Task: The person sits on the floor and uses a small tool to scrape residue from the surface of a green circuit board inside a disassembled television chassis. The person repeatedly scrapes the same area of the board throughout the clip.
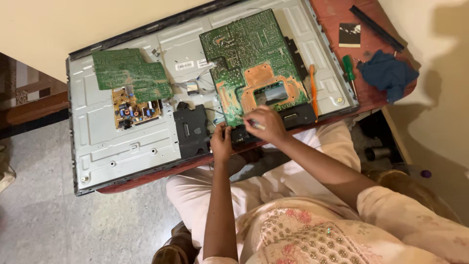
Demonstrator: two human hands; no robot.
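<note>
Reddish-brown wooden table (342,22) on a pale speckled floor, bearing an opened flat-panel television with a grey metal back plate (127,142). I see my right hand (266,124) closed around a small slim tool with a pale handle (255,124), its tip at the lower edge of the large green circuit board with bare copper areas (249,58). My left hand (222,142) sits just beside it, fingers curled onto the black plastic strip (244,134) along the panel's near edge; whether it pinches anything I cannot tell. Left of the hands: a black rectangular module (191,129), then a smaller green circuit board (129,73) with a yellow component section. Right of the large board: an orange toothbrush (313,90), a green-handled screwdriver (348,68) and a crumpled blue cloth (388,73).
</note>
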